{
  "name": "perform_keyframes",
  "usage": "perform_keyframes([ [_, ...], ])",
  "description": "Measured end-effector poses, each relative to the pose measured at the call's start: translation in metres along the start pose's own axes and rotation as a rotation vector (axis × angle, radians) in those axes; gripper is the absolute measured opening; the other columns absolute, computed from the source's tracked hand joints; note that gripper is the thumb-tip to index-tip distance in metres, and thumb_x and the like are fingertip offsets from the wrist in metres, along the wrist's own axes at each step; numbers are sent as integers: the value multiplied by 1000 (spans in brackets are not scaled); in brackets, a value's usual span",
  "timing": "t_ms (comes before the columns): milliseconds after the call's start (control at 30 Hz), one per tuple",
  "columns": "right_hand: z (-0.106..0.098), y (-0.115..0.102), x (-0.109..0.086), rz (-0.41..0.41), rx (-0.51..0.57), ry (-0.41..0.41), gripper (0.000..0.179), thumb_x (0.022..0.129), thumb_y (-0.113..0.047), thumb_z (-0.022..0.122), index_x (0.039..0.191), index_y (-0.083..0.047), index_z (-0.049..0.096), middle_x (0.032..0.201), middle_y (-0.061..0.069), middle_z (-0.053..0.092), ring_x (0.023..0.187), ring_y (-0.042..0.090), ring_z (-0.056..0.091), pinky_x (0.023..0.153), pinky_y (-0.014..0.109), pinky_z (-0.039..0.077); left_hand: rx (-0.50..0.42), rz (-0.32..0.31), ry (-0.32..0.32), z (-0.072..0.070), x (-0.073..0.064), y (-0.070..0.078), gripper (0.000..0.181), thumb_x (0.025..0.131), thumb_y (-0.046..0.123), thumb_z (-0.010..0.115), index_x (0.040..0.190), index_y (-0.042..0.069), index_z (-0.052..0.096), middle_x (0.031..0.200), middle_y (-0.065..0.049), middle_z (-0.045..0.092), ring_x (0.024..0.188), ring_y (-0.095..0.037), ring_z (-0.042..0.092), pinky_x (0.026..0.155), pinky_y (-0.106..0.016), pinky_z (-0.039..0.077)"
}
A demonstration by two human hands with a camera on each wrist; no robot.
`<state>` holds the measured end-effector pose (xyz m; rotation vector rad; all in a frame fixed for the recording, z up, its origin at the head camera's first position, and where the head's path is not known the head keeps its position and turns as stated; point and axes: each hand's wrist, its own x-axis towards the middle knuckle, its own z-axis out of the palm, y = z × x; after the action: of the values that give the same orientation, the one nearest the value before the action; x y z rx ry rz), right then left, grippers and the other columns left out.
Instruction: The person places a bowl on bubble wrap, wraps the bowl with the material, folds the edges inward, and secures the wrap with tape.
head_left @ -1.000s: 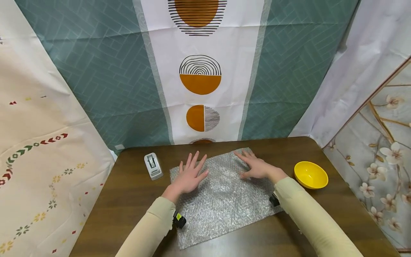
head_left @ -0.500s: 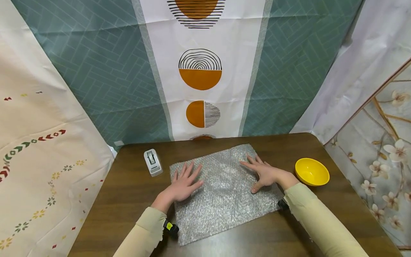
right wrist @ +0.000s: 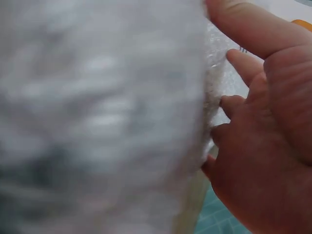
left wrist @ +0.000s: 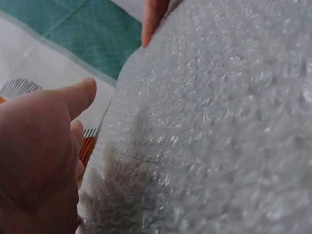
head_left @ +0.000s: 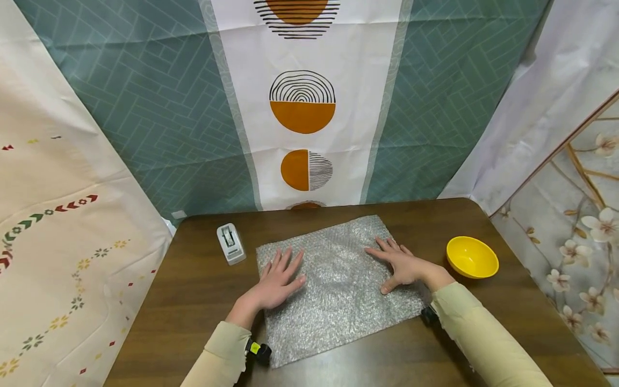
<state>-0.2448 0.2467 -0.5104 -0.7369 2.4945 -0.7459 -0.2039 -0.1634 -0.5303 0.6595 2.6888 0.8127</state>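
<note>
A sheet of bubble wrap (head_left: pixel 333 285) lies flat and slightly askew on the brown table, its silvery bubbles filling much of both wrist views. Over its left edge is my left hand (head_left: pixel 273 287), fingers spread and palm down. My right hand (head_left: pixel 403 266) is at the sheet's right side, its fingers spread and the thumb apart. In the right wrist view the right fingertips (right wrist: pixel 229 102) touch the bubble wrap (right wrist: pixel 97 97). The left thumb (left wrist: pixel 80 95) stretches out beside the wrap in the left wrist view. Neither hand grips anything.
A white tape dispenser (head_left: pixel 231 244) sits at the back left of the table (head_left: pixel 193 301). On the right stands a yellow bowl (head_left: pixel 471 258), close to my right forearm. A patterned cloth (head_left: pixel 193 134) hangs behind the table's far edge.
Both hands have come down and apart: the left one toward the sheet's left edge, the right one outward to its right side. The sheet has stayed about where it was.
</note>
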Motion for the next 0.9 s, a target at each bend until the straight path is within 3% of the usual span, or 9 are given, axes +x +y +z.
perform_keyframes([
  [200,8,4,-3,1,18,14,114,79,-38,95,169,-9,31,175,30,-1,157,58,-11,119,77,-6,-67,6,39,3,-4,2,79,112,55,46,173,13,18,177,-23,2,161,-48,-9,122,-74,-2],
  [400,10,3,-2,30,15,29,112,80,-35,95,169,-12,31,176,28,-2,158,56,-11,120,75,-7,-64,3,68,2,-5,6,83,110,59,46,174,17,12,178,-21,1,162,-45,-9,124,-71,0],
  [533,9,-2,-3,42,19,28,114,80,-36,95,170,-11,30,175,29,-4,157,56,-13,119,76,-9,-91,10,86,1,-7,9,83,110,53,52,173,14,14,177,-25,4,161,-49,-8,120,-77,0],
  [900,14,-18,-4,183,-36,55,119,76,-44,97,170,-15,30,176,27,-1,159,56,-7,118,79,-4,-62,-21,45,1,-3,8,84,110,52,55,174,18,12,178,-20,2,163,-43,-6,125,-70,1],
])
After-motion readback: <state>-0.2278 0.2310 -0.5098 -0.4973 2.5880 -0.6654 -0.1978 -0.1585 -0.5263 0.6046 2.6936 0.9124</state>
